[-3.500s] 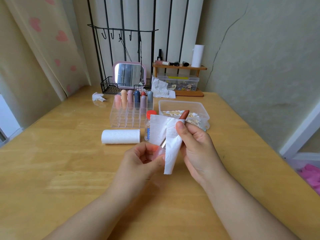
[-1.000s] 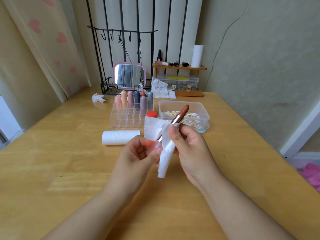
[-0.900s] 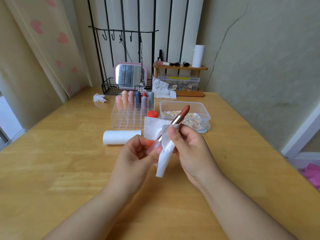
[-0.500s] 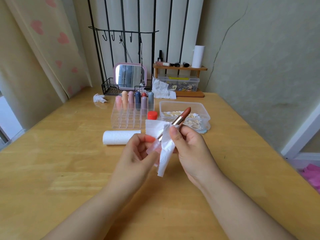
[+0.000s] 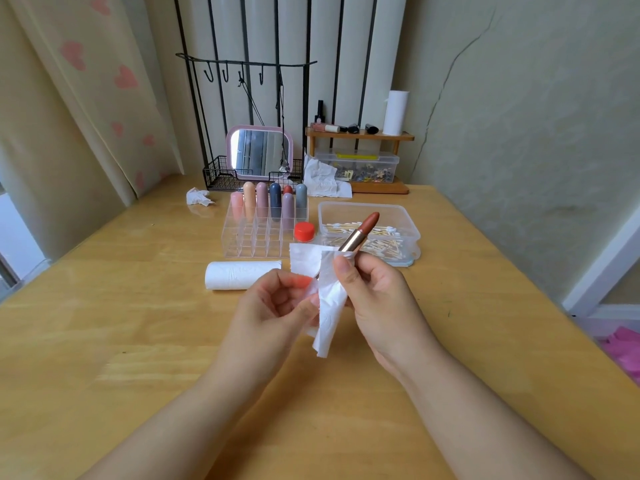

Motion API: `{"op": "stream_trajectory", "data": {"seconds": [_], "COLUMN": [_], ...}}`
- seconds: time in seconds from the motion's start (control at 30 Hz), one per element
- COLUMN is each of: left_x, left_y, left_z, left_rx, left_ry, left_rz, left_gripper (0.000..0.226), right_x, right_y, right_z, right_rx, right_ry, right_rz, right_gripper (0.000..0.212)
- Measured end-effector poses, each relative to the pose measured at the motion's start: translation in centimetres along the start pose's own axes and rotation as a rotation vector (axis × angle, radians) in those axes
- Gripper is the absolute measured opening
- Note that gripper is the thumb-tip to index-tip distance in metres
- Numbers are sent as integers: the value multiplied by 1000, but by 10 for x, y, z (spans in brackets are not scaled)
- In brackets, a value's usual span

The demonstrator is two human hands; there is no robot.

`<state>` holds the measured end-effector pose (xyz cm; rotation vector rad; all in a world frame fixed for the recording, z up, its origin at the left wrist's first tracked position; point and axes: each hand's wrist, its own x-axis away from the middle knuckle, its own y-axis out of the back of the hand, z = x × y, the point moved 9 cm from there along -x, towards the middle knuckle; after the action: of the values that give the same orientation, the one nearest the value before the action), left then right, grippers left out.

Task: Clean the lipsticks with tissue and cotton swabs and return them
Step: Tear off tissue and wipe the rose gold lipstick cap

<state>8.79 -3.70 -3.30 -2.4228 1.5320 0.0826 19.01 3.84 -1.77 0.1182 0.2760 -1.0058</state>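
An uncapped lipstick [image 5: 362, 233] with a brown-red bullet and gold tube points up and to the right above the table. My left hand [image 5: 273, 306] grips its lower end, which is mostly hidden by fingers and tissue. A white tissue [image 5: 323, 292] is folded round the tube, and my right hand [image 5: 372, 292] pinches that tissue against the tube with thumb and fingers. Behind stands a clear organizer [image 5: 254, 242] with several capped lipsticks [image 5: 268, 200] in its back rows. A clear box of cotton swabs [image 5: 398, 216] lies to the right of it.
A tissue roll [image 5: 239, 274] lies in front of the organizer, with a red-capped bottle [image 5: 304, 231] beside it. Crumpled tissues [image 5: 197, 197] and a pink mirror [image 5: 259, 152] sit at the back, next to a wooden shelf [image 5: 360, 136] over a storage box.
The bullet now stands further out of the tissue than 3.5 s ago. Both hands stay close together, shifting only slightly over the last second.
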Motion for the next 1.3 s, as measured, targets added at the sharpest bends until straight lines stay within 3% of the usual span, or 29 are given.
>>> {"op": "stream_trajectory", "data": {"seconds": [0.13, 0.23, 0.33, 0.5, 0.6, 0.73, 0.8, 0.9, 1.03, 1.13, 1.3], "left_x": [0, 1, 2, 0, -1, -8, -12, -19, -29, -32, -33], "left_y": [-9, -2, 3, -2, -2, 15, 23, 39, 56, 61, 63], "left_z": [8, -3, -8, -2, 7, 15, 12, 4, 5, 11, 14], "left_rx": [69, -4, -202, -583, -583, -472, -451, -465, -504, -545, -583], "left_ry": [122, 24, -68, -77, -27, 44, 38, 19, 30, 60, 48], "left_rz": [123, 24, -39, 61, 112, 39, -4, -88, -100, -92, -77], "left_gripper": [28, 7, 17, 15, 14, 6, 6, 9, 6, 10, 16], "right_x": [-1, -1, 0, 4, 7, 3, 1, 3, 13, 21, 14], "right_y": [4, 2, 0, 2, -1, 12, 20, 21, -11, -41, -39], "right_z": [3, 0, -1, 1, 6, 12, 20, 43, 37, 15, -28], "right_rx": [-4, -16, -13, 99, 168, 269, 375, 700, 1118, 1223, 1176], "right_ry": [21, 6, -14, -4, 5, 52, 142, 418, 610, 641, 184], "right_rz": [-9, -21, -25, -23, -9, -71, -108, -156, -12, 156, 407], "right_gripper": [28, 38, 43, 10, 8, 9, 9, 12, 11, 22, 25]}}
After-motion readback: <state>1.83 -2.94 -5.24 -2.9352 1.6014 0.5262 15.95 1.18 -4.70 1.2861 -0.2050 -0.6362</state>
